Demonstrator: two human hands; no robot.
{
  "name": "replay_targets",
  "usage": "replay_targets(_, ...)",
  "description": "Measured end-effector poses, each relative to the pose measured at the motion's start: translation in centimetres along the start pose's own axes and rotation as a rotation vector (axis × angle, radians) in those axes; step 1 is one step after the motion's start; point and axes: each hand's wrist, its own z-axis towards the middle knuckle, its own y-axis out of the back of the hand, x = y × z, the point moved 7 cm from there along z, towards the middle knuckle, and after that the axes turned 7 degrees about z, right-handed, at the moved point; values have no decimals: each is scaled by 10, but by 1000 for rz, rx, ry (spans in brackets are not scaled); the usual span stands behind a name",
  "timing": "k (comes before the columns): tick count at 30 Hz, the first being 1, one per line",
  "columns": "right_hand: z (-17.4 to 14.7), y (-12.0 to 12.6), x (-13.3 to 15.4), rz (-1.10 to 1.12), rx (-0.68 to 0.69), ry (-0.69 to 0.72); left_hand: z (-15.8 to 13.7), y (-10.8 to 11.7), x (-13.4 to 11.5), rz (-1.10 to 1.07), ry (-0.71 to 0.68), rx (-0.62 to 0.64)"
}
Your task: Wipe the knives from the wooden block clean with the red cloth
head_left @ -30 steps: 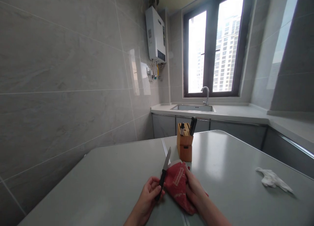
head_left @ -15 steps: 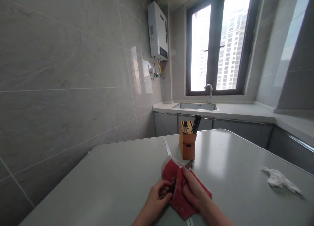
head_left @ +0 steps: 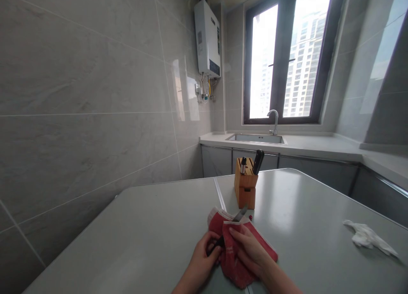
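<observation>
Wall heater [head_left: 207, 38] and red cloth [head_left: 235, 272] bear illegible marks.

The head camera faces the window [head_left: 282, 64] across the table [head_left: 153, 226].

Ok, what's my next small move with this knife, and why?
Perhaps slide the red cloth toward the bare tip of the knife blade: your left hand grips the black handle, and your right hand holds the cloth over the blade.

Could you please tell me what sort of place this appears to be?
It looks like a kitchen, probably in a home: there is a sink with a faucet set in the counter, and a wooden knife block on the table.
</observation>
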Motion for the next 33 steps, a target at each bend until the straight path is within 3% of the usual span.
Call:
replay_targets(8,3,2,-1,1,-15,1,1,5,1,-70,103,-48)
replay_targets(18,7,12,5,7,-92,69,-4,10,-2,-357,247,-41)
replay_targets(25,7,25,10,37,-173,95,-4,7,-2,-383,258,56)
replay_targets(33,5,9,8,23,-48,29,-5,11,5,-358,239,32)
